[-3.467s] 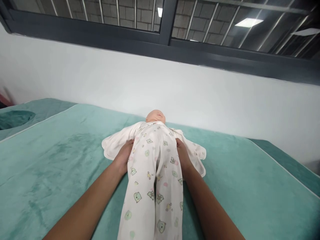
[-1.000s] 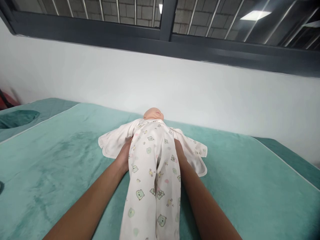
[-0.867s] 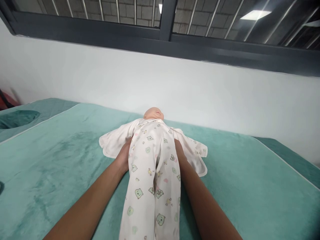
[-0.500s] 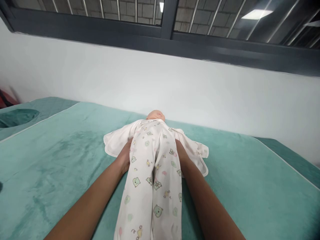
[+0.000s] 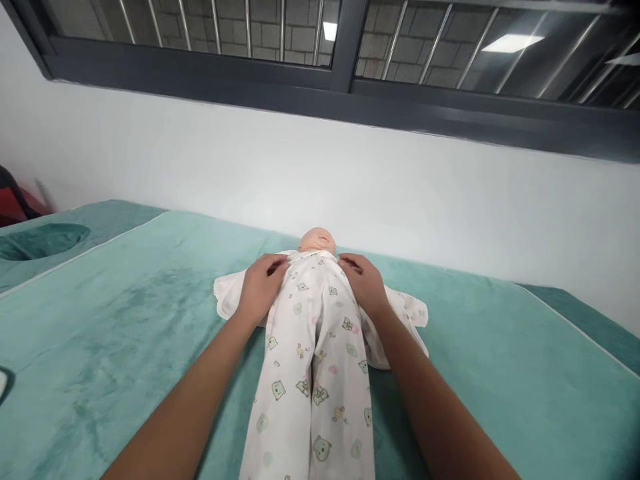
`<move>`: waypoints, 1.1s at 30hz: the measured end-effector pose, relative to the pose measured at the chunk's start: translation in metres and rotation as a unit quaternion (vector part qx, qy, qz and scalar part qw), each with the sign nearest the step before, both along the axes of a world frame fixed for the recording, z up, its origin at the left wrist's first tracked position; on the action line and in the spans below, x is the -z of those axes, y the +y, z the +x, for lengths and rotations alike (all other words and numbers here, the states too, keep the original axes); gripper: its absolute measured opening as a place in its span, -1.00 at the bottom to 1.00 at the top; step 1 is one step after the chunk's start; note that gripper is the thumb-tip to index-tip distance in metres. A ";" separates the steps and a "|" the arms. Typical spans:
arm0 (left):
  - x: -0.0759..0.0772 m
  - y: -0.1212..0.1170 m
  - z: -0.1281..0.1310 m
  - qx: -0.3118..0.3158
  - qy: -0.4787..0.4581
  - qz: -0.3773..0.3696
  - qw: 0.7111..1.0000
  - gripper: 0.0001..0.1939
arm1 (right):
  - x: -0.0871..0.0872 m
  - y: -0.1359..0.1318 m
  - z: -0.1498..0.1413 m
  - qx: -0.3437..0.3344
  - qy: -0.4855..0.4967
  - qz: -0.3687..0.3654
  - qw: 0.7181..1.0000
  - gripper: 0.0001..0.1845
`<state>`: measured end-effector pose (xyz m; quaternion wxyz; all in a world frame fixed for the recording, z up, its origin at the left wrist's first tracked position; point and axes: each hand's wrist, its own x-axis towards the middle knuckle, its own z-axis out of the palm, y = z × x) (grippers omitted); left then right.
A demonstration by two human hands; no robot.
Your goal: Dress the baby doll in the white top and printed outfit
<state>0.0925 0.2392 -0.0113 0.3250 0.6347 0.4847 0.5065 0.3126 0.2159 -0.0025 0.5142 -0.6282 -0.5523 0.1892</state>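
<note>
Printed trousers (image 5: 320, 333) lie spread over the front of a doll (image 5: 318, 239), the waist edge close under its chin and both legs running toward the person and out of view at the bottom. The doll is on its back on the green bed (image 5: 500, 373), head near the white wall (image 5: 400, 207), and a pale top (image 5: 413, 310) fans out from under the trousers on either side. Whether the doll's legs are inside the trousers cannot be told.

At the upper left corner of the cloth sits the left hand (image 5: 263, 283), partly closed, with a gap showing between thumb and curled fingers. The right hand (image 5: 364, 283) mirrors it at the other corner, fingers bent inward. Both appear to touch the edge; whether either truly pinches it cannot be told.

Handling this well probably calls for matching pressure at both corners, so that the waist edge stays level and centred. A light touch with the fingertips should avoid catching the thin top beneath. Smoothing outward, away from the crease between the legs, would likely flatten the fabric best.
</note>
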 end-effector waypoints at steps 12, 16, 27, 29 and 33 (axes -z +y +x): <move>-0.006 0.047 0.017 0.066 0.068 0.005 0.995 -0.70 | -0.003 0.044 -0.002 -0.148 0.150 -0.110 0.971 -0.63; -0.009 0.048 0.016 0.081 -0.016 -0.092 0.992 -0.75 | -0.003 0.044 -0.003 -0.156 0.209 -0.134 0.956 -0.64; 0.012 0.040 0.007 0.005 0.112 0.107 0.988 -0.77 | 0.015 0.027 -0.011 0.008 0.069 0.030 0.997 -0.72; 0.017 0.025 -0.003 -0.010 0.163 0.153 0.975 -0.77 | 0.023 0.007 -0.006 0.050 0.005 0.057 0.997 -0.74; 0.031 -0.015 -0.030 -0.022 0.308 0.159 0.938 -0.79 | 0.041 -0.053 0.003 0.023 -0.181 0.049 0.982 -0.78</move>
